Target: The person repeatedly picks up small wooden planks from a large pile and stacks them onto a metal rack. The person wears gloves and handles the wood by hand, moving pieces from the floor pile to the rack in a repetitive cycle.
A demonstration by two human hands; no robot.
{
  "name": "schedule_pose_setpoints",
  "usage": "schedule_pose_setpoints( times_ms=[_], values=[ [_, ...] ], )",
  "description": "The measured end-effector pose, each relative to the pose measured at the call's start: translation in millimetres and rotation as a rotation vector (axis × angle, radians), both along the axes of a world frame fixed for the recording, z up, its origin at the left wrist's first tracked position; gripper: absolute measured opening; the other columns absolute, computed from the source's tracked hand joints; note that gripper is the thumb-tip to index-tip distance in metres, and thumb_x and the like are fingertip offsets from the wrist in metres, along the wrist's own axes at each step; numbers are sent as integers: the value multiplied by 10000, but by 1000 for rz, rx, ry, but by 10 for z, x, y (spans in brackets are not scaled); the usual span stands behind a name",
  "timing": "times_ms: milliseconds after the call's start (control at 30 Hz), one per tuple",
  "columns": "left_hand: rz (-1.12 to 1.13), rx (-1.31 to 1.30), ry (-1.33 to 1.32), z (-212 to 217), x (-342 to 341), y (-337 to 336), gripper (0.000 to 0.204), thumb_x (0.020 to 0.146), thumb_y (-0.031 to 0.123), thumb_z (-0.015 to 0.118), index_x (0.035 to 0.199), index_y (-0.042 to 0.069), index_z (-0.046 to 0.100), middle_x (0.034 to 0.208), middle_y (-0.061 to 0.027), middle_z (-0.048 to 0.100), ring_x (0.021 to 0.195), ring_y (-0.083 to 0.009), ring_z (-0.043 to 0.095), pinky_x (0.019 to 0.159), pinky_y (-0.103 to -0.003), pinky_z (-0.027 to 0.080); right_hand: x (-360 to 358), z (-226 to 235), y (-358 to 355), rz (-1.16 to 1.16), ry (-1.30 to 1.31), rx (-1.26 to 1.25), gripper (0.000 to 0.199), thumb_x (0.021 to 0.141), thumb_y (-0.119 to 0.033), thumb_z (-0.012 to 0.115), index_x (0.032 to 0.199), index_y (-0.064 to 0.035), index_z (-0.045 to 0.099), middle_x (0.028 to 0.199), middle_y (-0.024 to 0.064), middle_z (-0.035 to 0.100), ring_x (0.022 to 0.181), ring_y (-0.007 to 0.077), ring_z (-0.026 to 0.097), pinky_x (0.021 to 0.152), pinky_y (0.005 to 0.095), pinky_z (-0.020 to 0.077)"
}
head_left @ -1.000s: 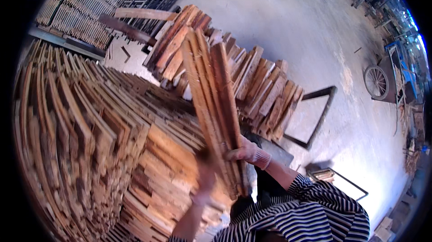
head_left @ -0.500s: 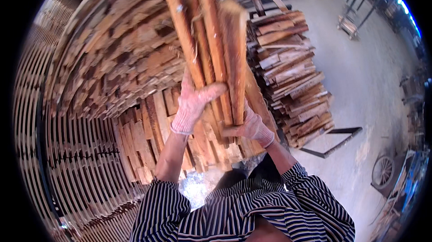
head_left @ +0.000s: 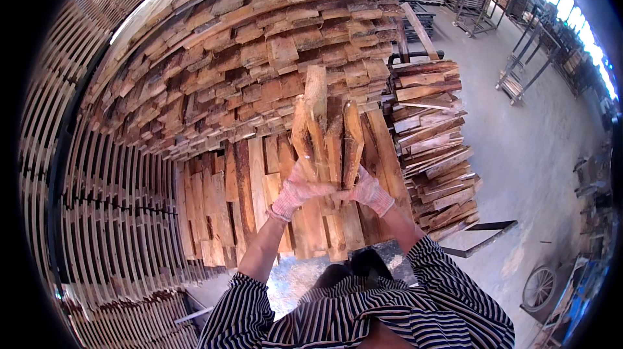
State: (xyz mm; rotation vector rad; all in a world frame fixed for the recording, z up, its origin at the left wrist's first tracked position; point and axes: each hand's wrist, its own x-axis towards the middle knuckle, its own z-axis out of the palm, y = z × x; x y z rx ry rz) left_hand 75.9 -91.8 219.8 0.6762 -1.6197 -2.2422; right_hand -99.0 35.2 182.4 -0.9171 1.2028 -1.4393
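Between my gloved hands is a bundle of rough wooden boards [head_left: 316, 112], with brown bark along some edges. My left hand [head_left: 298, 191] closes round the bundle's near left side, its thumb across the front. On the other side my right hand [head_left: 368, 192] grips the near right end, fingers wrapped about the wood. The boards point away from me, their far ends in front of the tall stack. Beneath the hands lies a layer of planks [head_left: 224, 200] set side by side. Both gloves are pinkish-white knit.
A tall stack of short boards [head_left: 266, 44] rises ahead. At right stands a lower pile of split slats [head_left: 435, 148]. Racks of thin strips [head_left: 117, 213] line the left. A metal frame [head_left: 483, 239], a spoked wheel [head_left: 540, 287] and a cart [head_left: 513, 80] stand on the concrete floor.
The bundle has come down and its far ends no longer rise as high in view. Both hands still hold it, my left hand now lower and nearer the right one.
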Motion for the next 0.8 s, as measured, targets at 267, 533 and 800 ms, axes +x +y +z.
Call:
schedule_pose_setpoints(
  times_ms=[267, 533, 800],
  values=[
    [239, -201, 66, 486, 329, 51, 1110, 747, 137, 950, 1611, 46, 259, 1476, -98, 540, 1337, -186, 517, 1127, -356, 466, -181, 255, -146, 138, 246, 35, 1201, 655, -382, 970, 1551, 42, 292, 1450, 164, 585, 1308, 248, 581, 1170, 369, 429],
    [197, -248, -396, 309, 1986, -226, 1199, 626, 262, 1011, 1567, 45, 299, 1506, -153, 487, 1352, -277, 526, 1144, -487, 476, -782, 534, 237, 282, 1139, 408, 1071, 644, -395, 927, 1530, -71, 421, 1416, 218, 585, 1319, 374, 570, 1115, 418, 459],
    [-303, -1136, -1438, -590, 3330, -603, 852, 680, 321, 879, 1421, 143, 498, 1388, -162, 594, 1228, -388, 613, 1050, -465, 510, -88, -351, 478, 548, 1634, 597, 845, 698, -379, 899, 1461, -264, 552, 1261, 117, 618, 1258, 323, 580, 1107, 494, 428]
  ],
)
